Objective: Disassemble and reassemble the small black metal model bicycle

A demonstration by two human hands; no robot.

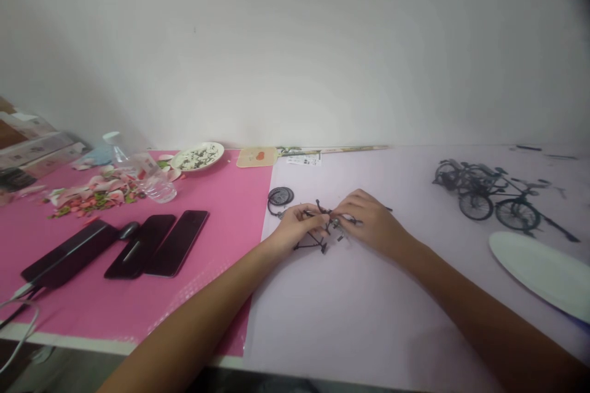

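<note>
My left hand (297,225) is closed around a dark miniature bicycle frame (310,247), whose thin bars stick out below and above the fingers. Close beside it, my right hand (366,218) pinches at the same spot with thumb and forefinger; whatever lies between those fingertips is too small to make out. Small silvery parts (340,234) show just under the two hands. Behind my left hand lie small spoked wheels (281,196) with black rims. A thin dark piece pokes out past my right knuckles.
Several model bicycles (488,193) stand at the right, behind a white oval plate (544,270). On the pink cover at left are two phones (177,242), a black power brick (69,252), a plastic bottle (147,175), artificial petals (99,190) and a plate of small bits (220,150).
</note>
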